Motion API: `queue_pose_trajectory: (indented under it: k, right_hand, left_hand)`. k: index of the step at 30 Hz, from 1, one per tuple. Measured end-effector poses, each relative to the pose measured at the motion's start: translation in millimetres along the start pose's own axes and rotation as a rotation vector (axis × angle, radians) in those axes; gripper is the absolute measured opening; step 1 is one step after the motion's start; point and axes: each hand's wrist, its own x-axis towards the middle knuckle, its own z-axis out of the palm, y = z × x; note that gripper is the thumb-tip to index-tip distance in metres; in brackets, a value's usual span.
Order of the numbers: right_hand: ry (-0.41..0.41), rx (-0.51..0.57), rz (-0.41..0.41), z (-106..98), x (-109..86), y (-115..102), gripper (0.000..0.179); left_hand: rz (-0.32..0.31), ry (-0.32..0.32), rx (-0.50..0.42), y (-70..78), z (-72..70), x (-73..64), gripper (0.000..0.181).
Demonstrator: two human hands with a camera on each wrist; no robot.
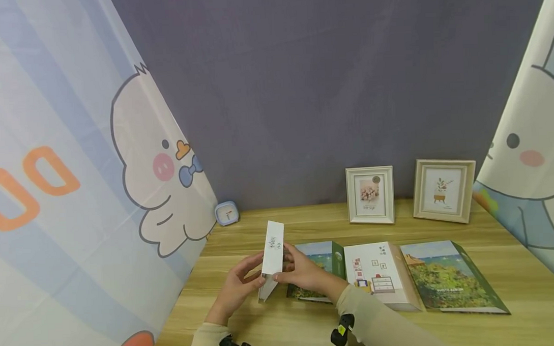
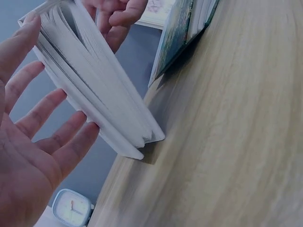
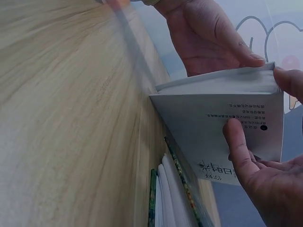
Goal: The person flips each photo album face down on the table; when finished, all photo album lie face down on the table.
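A white photo album [image 1: 274, 249] stands tilted with its spine up and its pages down, between both hands. My left hand [image 1: 237, 284] holds it from the left, thumb at the near end of the spine and fingers spread along the cover. From the right, my right hand [image 1: 310, 273] grips it with the thumb at the spine's near end and fingers on the printed cover [image 3: 213, 127]. The lower edge seems to touch the table. White page edges [image 2: 94, 75] show in the left wrist view. Just right, a landscape-covered album [image 1: 316, 253] is partly hidden by my right hand.
A white album with furniture drawings [image 1: 376, 271] and a green photo album [image 1: 450, 276] lie to the right on the wooden table [image 1: 282, 325]. Two picture frames [image 1: 371, 219] [image 1: 443, 215] stand at the back right. A small blue clock [image 1: 226, 213] stands back left, near the curtain.
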Motion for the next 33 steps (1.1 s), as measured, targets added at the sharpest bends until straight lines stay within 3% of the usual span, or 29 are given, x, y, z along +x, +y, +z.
queue_pose_trajectory:
  k: [5,9,19,27,33]
  right_hand:
    - [0.017,0.000,-0.023,-3,-0.8,2,0.109]
    - [0.033,-0.014,-0.026,-6,-1.2,4,0.110]
    - [0.049,-0.049,-0.010,-10,-1.2,11,0.093]
    - [0.088,-0.126,-0.006,-11,-1.0,13,0.088]
    - [0.093,-0.142,0.000,-10,-1.0,15,0.085]
  left_hand:
    - [-0.033,0.003,-0.009,-2.1,0.2,0.2,0.057]
    - [-0.044,0.013,0.034,-3.1,0.4,0.3,0.056]
    - [-0.051,-0.011,0.052,-5.5,-2.5,-2.5,0.054]
    - [-0.133,-0.002,0.037,-6.7,-6.5,-4.9,0.057]
    - [-0.146,-0.003,0.070,-7.5,-8.3,-4.9,0.055]
